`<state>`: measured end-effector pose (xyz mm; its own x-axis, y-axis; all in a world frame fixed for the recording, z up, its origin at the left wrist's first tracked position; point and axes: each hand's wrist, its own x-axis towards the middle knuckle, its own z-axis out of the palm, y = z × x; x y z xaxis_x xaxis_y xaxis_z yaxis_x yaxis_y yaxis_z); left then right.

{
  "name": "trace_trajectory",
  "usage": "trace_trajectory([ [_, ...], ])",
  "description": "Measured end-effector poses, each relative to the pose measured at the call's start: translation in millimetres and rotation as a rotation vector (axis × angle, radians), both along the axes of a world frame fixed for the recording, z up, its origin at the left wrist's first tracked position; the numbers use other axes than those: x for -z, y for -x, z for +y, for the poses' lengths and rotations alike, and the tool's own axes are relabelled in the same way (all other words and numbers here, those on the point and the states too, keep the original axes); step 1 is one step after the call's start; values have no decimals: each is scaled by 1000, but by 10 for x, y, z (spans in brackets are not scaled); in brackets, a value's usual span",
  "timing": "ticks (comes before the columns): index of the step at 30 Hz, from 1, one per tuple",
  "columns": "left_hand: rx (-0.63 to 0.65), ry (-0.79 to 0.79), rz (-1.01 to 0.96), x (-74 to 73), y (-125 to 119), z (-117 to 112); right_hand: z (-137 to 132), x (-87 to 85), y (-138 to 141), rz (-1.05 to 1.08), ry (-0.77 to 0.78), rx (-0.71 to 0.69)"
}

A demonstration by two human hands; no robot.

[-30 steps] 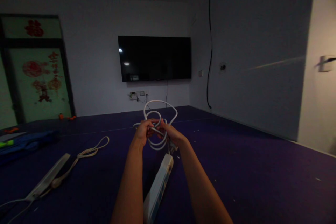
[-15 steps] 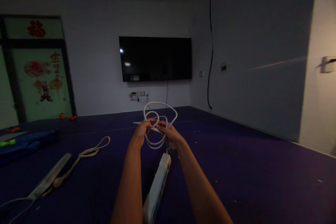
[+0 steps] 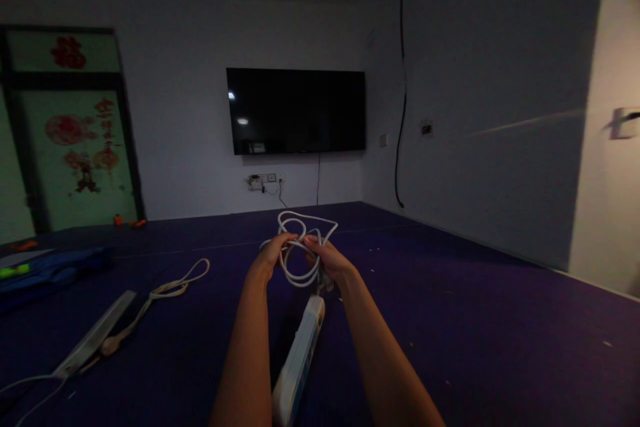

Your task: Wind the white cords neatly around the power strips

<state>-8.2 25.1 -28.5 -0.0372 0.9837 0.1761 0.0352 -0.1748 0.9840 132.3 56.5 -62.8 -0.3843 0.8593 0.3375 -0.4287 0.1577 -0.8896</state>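
Note:
A white power cord (image 3: 301, 279) is bunched in loose loops between my hands. My left hand (image 3: 273, 253) closes on the loops from the left, thumb toward the middle. From the right, my right hand (image 3: 329, 256) grips the same loops, its fingers partly hidden behind the cord. The cord runs down to a white power strip (image 3: 299, 357), which lies lengthwise between my forearms, its near end cut off by the frame. What looks like the cord's plug (image 3: 326, 282) hangs beside my right hand, too dark to make out clearly.
A second power strip (image 3: 96, 335) with its knotted cord (image 3: 173, 289) lies to the left on the purple surface (image 3: 475, 320). Farther left are a blue cloth (image 3: 65, 271) and small orange items (image 3: 137, 223). A television (image 3: 300, 111) hangs on the far wall.
My hands have come slightly lower with the cord. The top loop has dropped and flattened, and the loose end at the left has shifted.

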Motion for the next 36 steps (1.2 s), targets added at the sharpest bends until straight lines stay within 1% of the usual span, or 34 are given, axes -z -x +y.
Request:
trace_trajectory([
  [3, 8, 108, -17, -26, 0, -21, 1, 2, 3, -1, -7, -11],
  [7, -95, 203, 37, -52, -1, -74, 22, 19, 13, -9, 17, 22],
  [10, -133, 243, 74, -36, 29, -92, 42, 36, 37, -2, 41, 61],
  [17, -73, 297, 115, 5, 132, -114, 71, 50, 81, 103, 112, 179],
  [20, -37, 303, 130, -1, 140, -135, 75, 57, 75, 139, 98, 208],
  [23, 4, 371, 214, 13, 174, -134, 78, 74, 65, 146, 61, 200],
  [26, 15, 482, 327, 44, 293, -125, 84, 88, 42, 172, 28, 202],
  [28, -29, 505, 364, 37, 422, -139, 89, 93, 15, 177, 17, 193],
  [29, -83, 489, 378, 18, 493, -155, 90, 94, -1, 171, 12, 182],
  [30, -164, 437, 391, -14, 559, -178, 90, 94, -18, 162, 8, 172],
  [32, -385, 252, 455, -102, 653, -232, 87, 95, -49, 136, -2, 152],
  [33, -475, 107, 486, -148, 668, -256, 84, 96, -61, 117, -7, 145],
  [34, -527, -35, 503, -189, 659, -274, 81, 97, -69, 94, -11, 136],
  [35, -533, -158, 486, -219, 625, -283, 76, 99, -73, 68, -16, 125],
  [36, -504, -256, 434, -236, 570, -280, 71, 99, -73, 43, -21, 108],
])
